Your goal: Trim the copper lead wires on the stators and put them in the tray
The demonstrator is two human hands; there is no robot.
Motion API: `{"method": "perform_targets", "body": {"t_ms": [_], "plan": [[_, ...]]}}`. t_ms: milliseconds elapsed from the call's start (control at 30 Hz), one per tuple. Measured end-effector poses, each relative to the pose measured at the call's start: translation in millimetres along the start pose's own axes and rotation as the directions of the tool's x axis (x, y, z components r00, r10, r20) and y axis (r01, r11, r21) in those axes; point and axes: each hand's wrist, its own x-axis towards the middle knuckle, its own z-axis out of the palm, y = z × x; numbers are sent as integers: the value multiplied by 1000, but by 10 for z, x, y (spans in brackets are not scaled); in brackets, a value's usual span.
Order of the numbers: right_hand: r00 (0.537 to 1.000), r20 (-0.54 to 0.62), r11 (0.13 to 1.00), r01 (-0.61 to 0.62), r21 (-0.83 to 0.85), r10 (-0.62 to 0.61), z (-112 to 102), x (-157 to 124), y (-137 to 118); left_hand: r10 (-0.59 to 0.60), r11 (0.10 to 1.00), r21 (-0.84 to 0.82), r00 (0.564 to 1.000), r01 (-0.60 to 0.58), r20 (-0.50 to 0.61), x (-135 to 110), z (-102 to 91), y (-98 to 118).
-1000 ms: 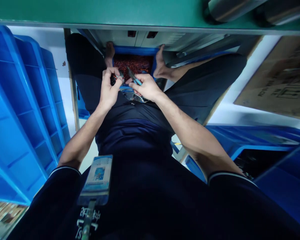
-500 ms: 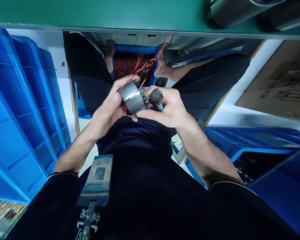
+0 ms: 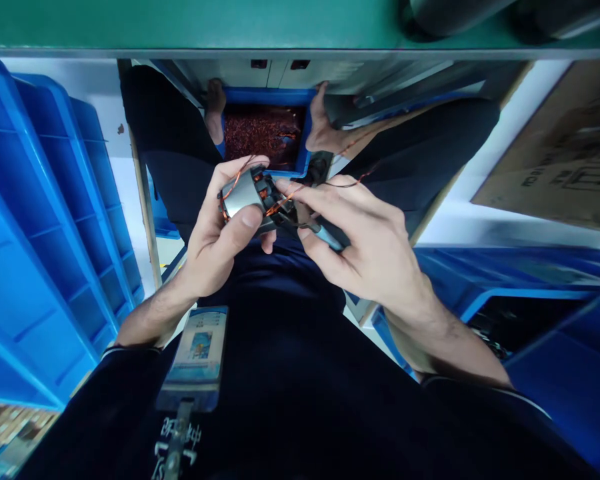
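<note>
My left hand [image 3: 215, 233] is closed around a motor stator [image 3: 243, 193], a silver-grey ring with copper windings and a dark slotted end facing right. Thumb on the near side, fingers beyond it. My right hand [image 3: 363, 233] is closed on pliers [image 3: 327, 237] with a dark head and a light-blue handle, held in the palm; the jaws are mostly hidden. Its fingertips reach the stator's slotted end, where copper lead wires [image 3: 293, 195] come out. The loose wire ends pass over the right hand's fingers.
Between my feet stands a blue bin [image 3: 267, 172] with reddish-brown scraps. A green bench top [image 3: 230, 27] crosses ahead, carrying dark cylinders [image 3: 450, 13]. Blue crates [image 3: 45, 220] stand left; a cardboard box [image 3: 555, 153] and an open blue crate [image 3: 485, 297] are right.
The stator has tilted so that its slotted end shows more. The wires have swung from pointing over the bin to lying rightward across my right hand, which has turned and moved slightly nearer me.
</note>
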Motion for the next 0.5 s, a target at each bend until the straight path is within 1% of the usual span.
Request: {"method": "perform_targets", "body": {"t_ms": [33, 100, 133, 200, 233, 267, 333, 400, 500], "plan": [[1000, 4, 1000, 3, -11, -3, 1, -1, -10, 29, 996, -85, 999, -28, 19, -81, 17, -7], [1000, 12, 1000, -6, 4, 6, 3, -3, -28, 109, 959, -269, 993, -91, 51, -187, 42, -3], [1000, 8, 1000, -8, 17, 8, 5, -6, -35, 129, 943, -315, 990, -106, 53, -198, 48, 13], [1000, -17, 999, 6, 38, -6, 7, -23, -44, 25, 989, -146, 999, -21, 26, -132, 52, 65], [999, -30, 999, 12, 34, -11, 7, -35, -46, -18, 998, -62, 1000, 18, 2, -65, 51, 95], [999, -40, 1000, 11, 26, -10, 5, -47, -48, -39, 999, -13, 999, 38, -15, 13, 49, 122], [999, -43, 1000, -11, -27, 10, -1, -69, -49, -36, 999, 7, 999, 36, -25, 168, 49, 154], [998, -61, 999, -14, -48, 11, -1, -76, -46, -30, 1000, 5, 999, 30, -21, 272, 53, 148], [997, -80, 1000, -20, 8, 21, 28, -56, -20, -33, 999, 6, 999, 33, -14, 297, 59, 91]]}}
